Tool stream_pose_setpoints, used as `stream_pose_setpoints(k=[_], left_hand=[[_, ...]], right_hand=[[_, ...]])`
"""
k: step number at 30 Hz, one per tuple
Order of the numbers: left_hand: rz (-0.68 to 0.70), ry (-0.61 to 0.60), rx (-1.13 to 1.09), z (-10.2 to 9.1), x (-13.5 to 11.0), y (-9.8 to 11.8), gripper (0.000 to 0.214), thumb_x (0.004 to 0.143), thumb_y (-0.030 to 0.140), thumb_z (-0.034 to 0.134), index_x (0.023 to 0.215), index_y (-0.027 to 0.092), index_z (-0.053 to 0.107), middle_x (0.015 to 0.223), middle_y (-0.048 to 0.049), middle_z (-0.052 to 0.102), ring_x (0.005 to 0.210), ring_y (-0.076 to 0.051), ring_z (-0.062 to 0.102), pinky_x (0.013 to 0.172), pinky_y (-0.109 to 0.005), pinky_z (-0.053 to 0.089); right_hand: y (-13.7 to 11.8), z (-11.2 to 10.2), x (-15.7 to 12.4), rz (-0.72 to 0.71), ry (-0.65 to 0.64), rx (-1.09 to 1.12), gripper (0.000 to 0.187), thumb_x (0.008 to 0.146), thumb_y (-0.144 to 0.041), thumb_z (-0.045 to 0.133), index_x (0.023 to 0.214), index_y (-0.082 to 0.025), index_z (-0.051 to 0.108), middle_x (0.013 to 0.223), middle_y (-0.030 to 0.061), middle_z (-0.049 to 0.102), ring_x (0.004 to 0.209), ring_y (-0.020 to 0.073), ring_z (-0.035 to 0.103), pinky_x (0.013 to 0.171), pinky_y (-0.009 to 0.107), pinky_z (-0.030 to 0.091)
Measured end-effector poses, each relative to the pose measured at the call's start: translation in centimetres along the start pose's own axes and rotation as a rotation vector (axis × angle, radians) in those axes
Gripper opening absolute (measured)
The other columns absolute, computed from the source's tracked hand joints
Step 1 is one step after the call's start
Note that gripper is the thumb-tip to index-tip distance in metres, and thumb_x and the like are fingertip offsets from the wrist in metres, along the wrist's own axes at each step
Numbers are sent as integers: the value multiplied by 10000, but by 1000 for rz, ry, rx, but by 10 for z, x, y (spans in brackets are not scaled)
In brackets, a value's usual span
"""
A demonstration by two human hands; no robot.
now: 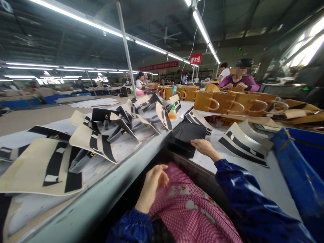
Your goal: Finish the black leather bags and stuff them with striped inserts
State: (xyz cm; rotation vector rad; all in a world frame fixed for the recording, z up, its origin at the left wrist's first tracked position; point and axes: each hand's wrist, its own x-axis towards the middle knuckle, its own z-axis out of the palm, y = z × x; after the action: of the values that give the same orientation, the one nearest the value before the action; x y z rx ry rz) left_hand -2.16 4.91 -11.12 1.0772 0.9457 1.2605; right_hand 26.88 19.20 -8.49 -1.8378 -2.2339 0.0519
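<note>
A black leather-like piece lies across the tabletop corner in front of me, its near part hanging in shadow over the edge. My right hand has its fingers closed together at the right edge of this piece. Above my lap, my left hand is raised with loosely bent fingers, and nothing shows in it. Beyond the black piece stands a glue bottle with a green tip and amber liquid. Curved cream panels with black strips lie to the left, several with clasps and clear plastic wrap.
On the right are another cream panel and a blue bin. Several tan bags with handles stand in a row behind. A person in purple works beyond them. The table's front edge runs diagonally past my left hand.
</note>
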Motion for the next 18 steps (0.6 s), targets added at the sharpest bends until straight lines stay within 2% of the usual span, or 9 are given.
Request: stream_pose_setpoints(k=[7,9,10,11,13,15,16,17,18], left_hand=[[109,-75,247,15,10,-2,421,902,464,582,1166,139,628,759,-69,696,622,-166,621,518,-251,458],[168,-80,332,17,13,1,398,903,395,593,1216,151,622,871,-96,719,732,-198,662,608,-296,520],[205,-75,373,18,15,4,407,888,354,618,1248,163,615,990,-119,725,855,-227,679,707,-336,548],[243,-62,404,20,17,8,444,858,303,660,1282,184,606,1150,-135,702,1032,-262,659,847,-386,542],[365,-22,517,23,20,19,584,792,184,715,1354,241,570,1467,-109,530,1388,-314,427,1128,-483,364],[530,-12,717,27,20,30,682,777,105,699,1413,276,521,1588,-64,383,1513,-329,191,1224,-551,148],[606,-30,831,29,19,35,661,802,92,664,1421,269,515,1569,-77,414,1507,-340,213,1221,-581,137],[654,-60,909,30,18,41,593,839,100,621,1408,243,533,1494,-108,514,1459,-353,335,1197,-595,211],[671,-89,939,31,15,45,486,881,116,571,1358,209,586,1352,-135,641,1346,-351,502,1140,-571,342]], right_hand=[[-16,-1,10,79,87,7,271,964,-378,590,1110,-153,637,1073,62,666,914,174,657,810,376,565],[-24,-3,11,59,100,25,256,953,-379,602,1044,-146,659,974,48,687,837,162,664,753,345,567],[-30,-6,9,35,109,34,234,949,-366,604,1012,-151,674,935,45,699,813,163,670,732,331,564],[-38,-10,6,-3,121,42,205,947,-342,598,989,-163,690,920,47,713,813,171,677,724,321,560],[-58,-21,-9,-118,150,56,174,944,-283,568,980,-199,716,972,55,740,871,198,694,739,311,551],[-80,-36,-33,-284,168,75,203,945,-257,531,994,-235,726,1053,45,743,925,208,699,755,300,546],[-89,-43,-47,-370,167,88,220,946,-252,515,985,-250,731,1039,39,746,893,198,706,736,286,547],[-96,-50,-61,-472,175,107,240,954,-260,497,980,-261,735,1020,39,747,866,190,709,730,278,550],[-99,-57,-75,-632,217,131,260,966,-268,477,1001,-257,734,1012,55,745,844,193,711,722,284,554]])
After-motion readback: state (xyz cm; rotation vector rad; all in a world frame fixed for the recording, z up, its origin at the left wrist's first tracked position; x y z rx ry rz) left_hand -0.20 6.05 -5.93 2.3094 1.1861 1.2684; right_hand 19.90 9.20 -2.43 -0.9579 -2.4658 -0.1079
